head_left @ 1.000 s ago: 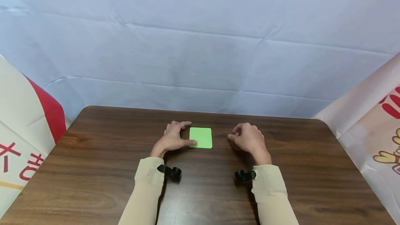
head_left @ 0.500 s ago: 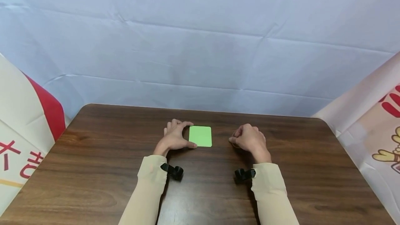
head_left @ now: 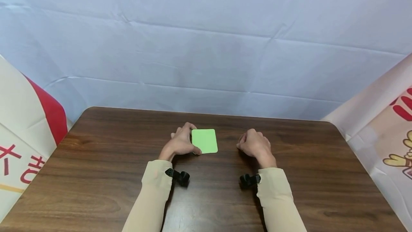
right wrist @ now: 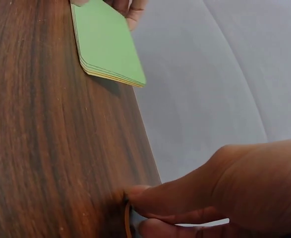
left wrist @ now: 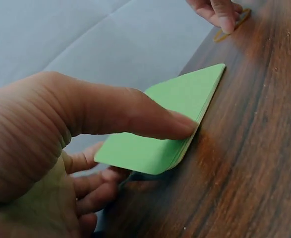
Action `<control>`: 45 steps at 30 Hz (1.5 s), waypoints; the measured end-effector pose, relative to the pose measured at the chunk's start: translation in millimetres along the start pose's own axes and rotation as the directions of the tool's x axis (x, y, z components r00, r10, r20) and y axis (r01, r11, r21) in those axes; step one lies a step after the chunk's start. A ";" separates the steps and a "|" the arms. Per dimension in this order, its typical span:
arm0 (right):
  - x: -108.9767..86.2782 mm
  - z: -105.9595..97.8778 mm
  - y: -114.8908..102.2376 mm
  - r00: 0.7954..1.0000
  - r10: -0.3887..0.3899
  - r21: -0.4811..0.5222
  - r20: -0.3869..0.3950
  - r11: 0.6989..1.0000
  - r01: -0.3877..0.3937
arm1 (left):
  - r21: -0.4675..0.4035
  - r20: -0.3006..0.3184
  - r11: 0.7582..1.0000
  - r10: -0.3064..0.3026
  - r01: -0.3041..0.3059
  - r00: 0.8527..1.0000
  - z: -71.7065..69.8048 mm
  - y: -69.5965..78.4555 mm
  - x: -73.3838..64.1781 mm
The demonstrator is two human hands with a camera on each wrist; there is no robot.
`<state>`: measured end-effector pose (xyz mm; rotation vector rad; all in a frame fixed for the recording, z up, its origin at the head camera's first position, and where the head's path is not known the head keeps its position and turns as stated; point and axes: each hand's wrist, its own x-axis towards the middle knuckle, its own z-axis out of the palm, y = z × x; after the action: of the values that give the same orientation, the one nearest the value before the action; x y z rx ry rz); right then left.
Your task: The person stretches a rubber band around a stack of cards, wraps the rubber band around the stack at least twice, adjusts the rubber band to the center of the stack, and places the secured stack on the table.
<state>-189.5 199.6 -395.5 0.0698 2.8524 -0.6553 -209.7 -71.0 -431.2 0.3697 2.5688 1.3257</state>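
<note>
My left hand (head_left: 181,143) grips a square stack of light green cards (head_left: 205,141) with rounded corners. In the left wrist view, the thumb lies across the top to the near edge while other fingers reach under the far side. The stack is tilted, and the right wrist view shows layered edges and a shadow beneath its right end. To the right, my right hand (head_left: 255,144) pinches a thin yellowish-brown rubber band (right wrist: 127,218) between thumb and fingers, low over the table. Most of the band is hidden by that hand in the head view.
A brown wood-grain table (head_left: 206,203) spreads under both hands. Behind it hangs a pale creased cloth (head_left: 206,46). Printed sheets flank it, a left banner (head_left: 25,124) and a right banner (head_left: 386,142). Black wrist cameras sit on both cuffs.
My left fingers have closed around the card stack, which has tilted and shifted slightly left. The right hand has kept its pinch on the rubber band, moving only a little.
</note>
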 end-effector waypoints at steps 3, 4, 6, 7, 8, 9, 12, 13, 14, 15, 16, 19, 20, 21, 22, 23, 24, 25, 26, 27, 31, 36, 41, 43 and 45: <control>-0.1 0.3 0.0 1.000 -0.022 -0.001 0.005 1.000 0.022 | -0.124 -0.007 0.992 0.039 -0.040 0.999 0.0 -0.3 0.5; -0.2 0.3 0.1 0.999 -0.031 -0.004 0.010 1.000 0.031 | -0.149 -0.016 0.987 0.061 -0.062 0.998 0.1 -0.1 0.9; -0.2 0.6 0.7 0.998 -0.060 -0.013 0.021 0.998 0.060 | -0.166 -0.050 0.980 0.099 -0.106 0.994 0.7 0.6 2.0; -0.3 0.7 0.8 0.997 -0.070 -0.016 0.030 0.997 0.071 | -0.166 -0.071 0.977 0.120 -0.130 0.990 1.0 1.2 2.5; -0.5 0.6 0.9 0.996 -0.078 -0.018 0.038 0.997 0.079 | -0.163 -0.092 0.975 0.138 -0.152 0.986 1.3 1.9 2.9; -0.6 0.6 1.2 0.995 -0.088 -0.018 0.044 0.996 0.089 | -0.157 -0.114 0.973 0.153 -0.170 0.982 1.6 2.7 3.3; -0.6 0.4 1.9 0.994 -0.096 -0.010 0.054 0.995 0.096 | -0.142 -0.173 0.968 0.180 -0.205 0.968 2.0 4.8 3.4; -0.7 0.0 2.2 0.994 -0.091 -0.004 0.053 0.996 0.091 | -0.141 -0.184 0.968 0.182 -0.210 0.966 1.9 5.4 3.2; -0.6 -0.2 2.5 0.995 -0.088 0.005 0.052 0.996 0.087 | -0.140 -0.191 0.968 0.182 -0.211 0.965 1.7 5.8 3.1; -0.4 -0.4 2.7 0.995 -0.085 0.014 0.050 0.996 0.084 | -0.140 -0.194 0.967 0.182 -0.211 0.964 1.4 6.3 2.9; -0.4 -0.8 2.9 0.996 -0.084 0.022 0.042 0.996 0.083 | -0.140 -0.195 0.967 0.183 -0.212 0.964 0.8 6.4 2.9; 0.1 -1.4 3.8 0.995 -0.093 0.042 0.023 0.995 0.092 | -0.138 -0.184 0.967 0.189 -0.216 0.965 -2.1 7.7 1.7; 0.2 -1.5 4.1 0.995 -0.099 0.047 0.018 0.994 0.098 | -0.136 -0.179 0.966 0.195 -0.220 0.964 -3.4 8.2 1.1; 0.0 -1.7 4.2 0.994 -0.106 0.050 0.012 0.993 0.105 | -0.135 -0.174 0.965 0.202 -0.226 0.964 -4.9 8.8 0.6; 0.1 -1.6 4.5 0.994 -0.113 0.054 0.009 0.992 0.112 | -0.133 -0.168 0.964 0.206 -0.229 0.964 -6.4 9.4 0.0; 0.2 -1.6 4.9 0.993 -0.119 0.058 0.009 0.991 0.118 | -0.130 -0.162 0.964 0.208 -0.230 0.965 -7.9 10.1 -0.7; 0.2 -1.5 5.3 0.992 -0.123 0.061 0.006 0.991 0.122 | -0.124 -0.155 0.965 0.212 -0.232 0.965 -9.2 10.5 -1.2; 0.3 -1.5 5.7 0.992 -0.128 0.063 0.005 0.990 0.128 | -0.119 -0.147 0.965 0.214 -0.232 0.966 -10.4 10.8 -1.3; 0.2 -1.6 5.9 0.991 -0.134 0.067 0.004 0.989 0.133 | -0.114 -0.138 0.966 0.215 -0.231 0.967 -11.4 10.9 -1.5; 0.2 -1.7 6.0 0.990 -0.139 0.071 0.004 0.988 0.138 | -0.110 -0.130 0.967 0.214 -0.229 0.968 -12.3 11.1 -1.7; -0.2 -2.4 5.5 0.991 -0.137 0.074 0.008 0.988 0.136 | -0.089 -0.099 0.968 0.225 -0.234 0.969 -14.4 10.2 -2.1; 0.0 -3.2 3.9 0.994 -0.102 0.059 0.025 0.993 0.101 | -0.073 -0.075 0.972 0.220 -0.225 0.973 -14.9 10.6 -3.2; -0.1 -3.5 2.8 0.996 -0.083 0.070 0.032 0.994 0.080 | -0.066 -0.078 0.973 0.214 -0.219 0.974 -14.4 10.1 -2.9; 0.0 -4.0 3.0 0.996 -0.082 0.075 0.032 0.994 0.080 | -0.062 -0.082 0.973 0.216 -0.222 0.973 -14.2 9.7 -2.7; 0.1 -4.2 2.7 0.997 -0.077 0.068 0.030 0.995 0.075 | -0.059 -0.085 0.973 0.217 -0.223 0.972 -13.9 9.5 -2.4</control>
<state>-190.2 203.8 -393.0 -0.0386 2.8133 -0.7604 -210.7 -77.1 -415.3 0.6179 2.5983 1.5260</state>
